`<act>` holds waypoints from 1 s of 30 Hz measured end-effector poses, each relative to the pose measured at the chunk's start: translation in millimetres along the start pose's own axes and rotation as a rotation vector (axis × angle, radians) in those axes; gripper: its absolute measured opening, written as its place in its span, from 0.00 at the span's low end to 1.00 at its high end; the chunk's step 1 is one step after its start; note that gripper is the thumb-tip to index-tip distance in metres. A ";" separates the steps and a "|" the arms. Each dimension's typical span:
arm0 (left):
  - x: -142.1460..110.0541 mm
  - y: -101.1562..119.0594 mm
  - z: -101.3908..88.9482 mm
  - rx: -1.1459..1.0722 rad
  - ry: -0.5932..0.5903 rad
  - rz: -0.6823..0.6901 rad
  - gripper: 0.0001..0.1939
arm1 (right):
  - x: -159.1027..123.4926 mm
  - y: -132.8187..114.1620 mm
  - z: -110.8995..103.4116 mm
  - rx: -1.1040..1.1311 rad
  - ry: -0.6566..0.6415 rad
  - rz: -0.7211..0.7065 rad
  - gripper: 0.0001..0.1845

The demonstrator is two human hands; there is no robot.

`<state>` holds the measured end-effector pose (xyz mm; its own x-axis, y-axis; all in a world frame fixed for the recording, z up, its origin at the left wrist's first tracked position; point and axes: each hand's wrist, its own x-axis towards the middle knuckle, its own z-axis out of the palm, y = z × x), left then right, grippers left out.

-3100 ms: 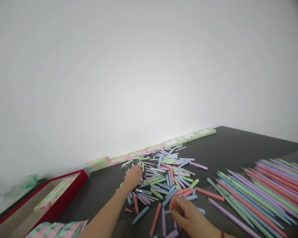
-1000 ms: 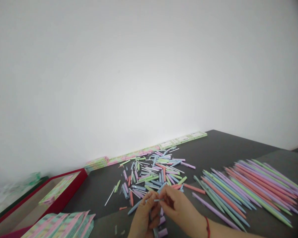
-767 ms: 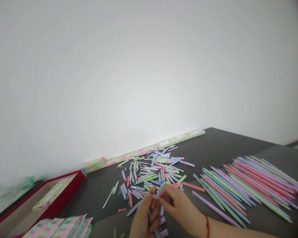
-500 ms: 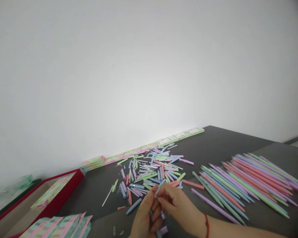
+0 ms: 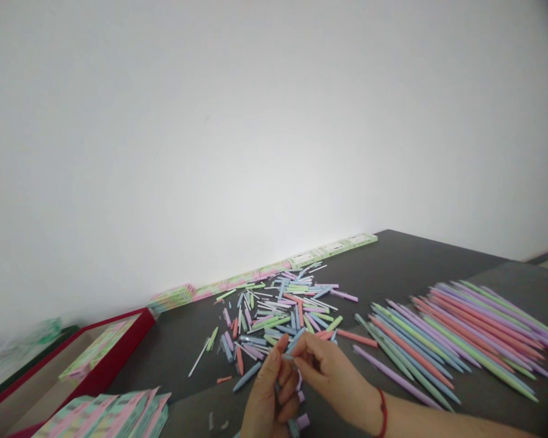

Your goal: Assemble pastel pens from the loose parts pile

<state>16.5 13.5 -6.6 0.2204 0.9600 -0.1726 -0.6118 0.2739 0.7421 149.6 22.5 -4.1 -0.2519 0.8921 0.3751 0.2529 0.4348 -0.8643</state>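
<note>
"What's in the right grip point(image 5: 335, 374)?"

"From my end, I see a blue piece point(image 5: 295, 342), pinched between thumb and forefinger. It's slim and pale, leaning at a slant, its ends partly covered, so I can't read the full shape."

"Where is it?"

"At the near edge of the pile point(image 5: 274, 322), raised over the worktop point(image 5: 415, 267)."

"And the left grip point(image 5: 265, 389)?"

"Also at the pile's near edge, thumb up, fingers curled. The palm is hidden from me, so I can't tell whether it holds anything."

"How does the pile look?"

"Lilac, coral, green and blue tubes point(image 5: 240, 360) with thin white sticks point(image 5: 199, 358), lying every which way. Right of the pile I have long pens point(image 5: 461, 334) side by side; left of it, a red box point(image 5: 119, 360)."
</note>
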 end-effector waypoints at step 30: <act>3.6 -9.6 -2.5 -0.050 -0.005 0.002 0.27 | 0.3 1.7 -1.2 0.154 -0.050 0.042 0.05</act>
<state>21.3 14.5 -16.0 0.2225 0.9604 -0.1675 -0.6492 0.2741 0.7095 151.0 23.6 -5.1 -0.2917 0.9000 0.3237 0.1191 0.3700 -0.9214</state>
